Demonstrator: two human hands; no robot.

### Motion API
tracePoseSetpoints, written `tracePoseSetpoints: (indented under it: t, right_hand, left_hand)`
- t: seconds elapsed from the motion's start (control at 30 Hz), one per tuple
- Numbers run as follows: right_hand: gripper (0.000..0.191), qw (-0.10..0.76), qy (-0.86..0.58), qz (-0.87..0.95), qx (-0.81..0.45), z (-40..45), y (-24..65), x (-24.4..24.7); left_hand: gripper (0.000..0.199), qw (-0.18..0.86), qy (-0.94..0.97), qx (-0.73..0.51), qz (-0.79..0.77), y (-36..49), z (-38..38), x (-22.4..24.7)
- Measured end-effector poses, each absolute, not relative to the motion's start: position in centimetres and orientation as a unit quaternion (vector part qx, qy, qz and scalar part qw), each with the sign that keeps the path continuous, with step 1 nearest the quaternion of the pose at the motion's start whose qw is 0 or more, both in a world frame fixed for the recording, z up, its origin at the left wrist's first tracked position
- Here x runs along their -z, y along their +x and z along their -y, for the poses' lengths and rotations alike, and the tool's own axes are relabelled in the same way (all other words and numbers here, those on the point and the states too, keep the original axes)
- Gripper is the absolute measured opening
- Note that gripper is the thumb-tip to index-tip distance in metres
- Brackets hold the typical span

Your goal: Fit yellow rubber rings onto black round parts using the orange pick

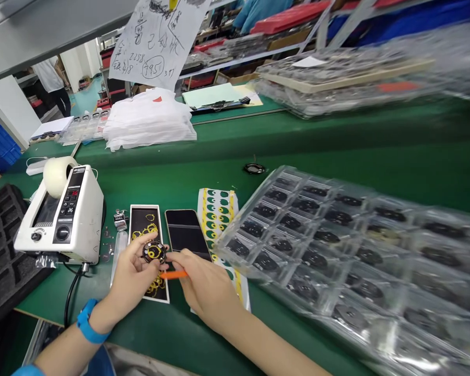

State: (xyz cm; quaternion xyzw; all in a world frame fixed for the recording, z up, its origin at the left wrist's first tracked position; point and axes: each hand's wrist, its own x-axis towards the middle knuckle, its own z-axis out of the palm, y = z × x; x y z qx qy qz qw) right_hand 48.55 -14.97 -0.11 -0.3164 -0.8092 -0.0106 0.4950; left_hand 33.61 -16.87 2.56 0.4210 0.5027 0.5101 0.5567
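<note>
My left hand (129, 274), with a blue band at its wrist, grips a small round black part (154, 252) between thumb and fingers. A yellow ring shows on the face of that part. My right hand (207, 287) is closed around an orange stick-like tool (174, 274), and its fingertips meet the right edge of the black part. Beneath both hands lies a white-rimmed black box (167, 297) that holds thin yellow rings (151, 228). A dark phone (186, 230) lies just right of the box. Partly under the phone and my right hand is a sheet of green-and-yellow stickers (219, 209).
A white tape dispenser (78, 214) stands at left, beside a black compartment tray (3, 250). Clear plastic trays (337, 261) of black parts cover the right side. A lone black part (254, 168) lies behind. White sheets (149, 120) are stacked at the back.
</note>
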Motion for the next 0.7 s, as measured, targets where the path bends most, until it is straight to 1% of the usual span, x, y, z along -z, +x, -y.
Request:
tracePoseSetpoints:
  t: [0.1,0.3,0.43,0.57,0.7]
  right_hand:
    - [0.018,0.485,-0.349,0.802,-0.015,14.9,48.2,0.5]
    - [0.017,0.488,-0.395,0.773,-0.095,14.9,48.0,0.6]
    - [0.016,0.485,-0.416,0.753,-0.161,14.9,48.0,0.5]
    - [0.015,0.483,-0.419,0.735,-0.225,14.6,48.0,0.5]
    - [0.012,0.478,-0.417,0.712,-0.302,14.4,47.9,0.3]
  left_hand:
    - [0.053,0.527,0.461,-0.494,-0.516,33.7,17.4,-2.4]
    - [0.053,0.525,0.488,-0.449,-0.534,34.0,18.1,-2.0]
    - [0.049,0.486,0.537,-0.424,-0.543,34.1,18.2,-1.5]
    - [0.051,0.468,0.571,-0.398,-0.545,34.0,18.3,-1.0]
    - [0.051,0.452,0.575,-0.403,-0.551,34.0,18.3,-0.8]
